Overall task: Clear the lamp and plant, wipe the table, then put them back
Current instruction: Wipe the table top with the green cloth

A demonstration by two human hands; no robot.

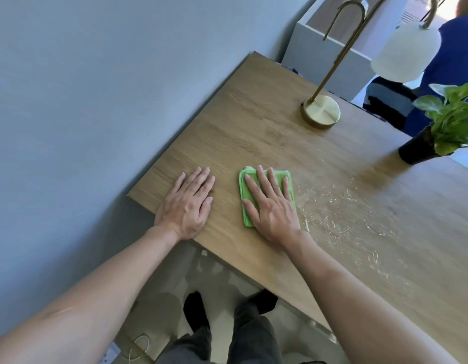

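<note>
A folded green cloth [244, 195] lies on the wooden table [253, 132] near its front edge. My right hand [272, 206] presses flat on the cloth, fingers spread. My left hand [188, 203] rests flat on the bare wood to the left, holding nothing. A brass lamp [320, 111] with a round base, thin arched stem and white shade [403, 53] stands at the far side. To its right a leafy green plant [453, 116] in a black pot [416, 148] stands near the table's far edge. Pale streaks and crumbs [340, 206] cover the wood right of the cloth.
A grey-blue wall [96, 101] runs along the table's left end. Behind the lamp stands a white cabinet [332, 48]. A person in a blue top [453, 61] sits beyond the table at the top right. My legs and dark shoes [196, 311] show below the table's front edge.
</note>
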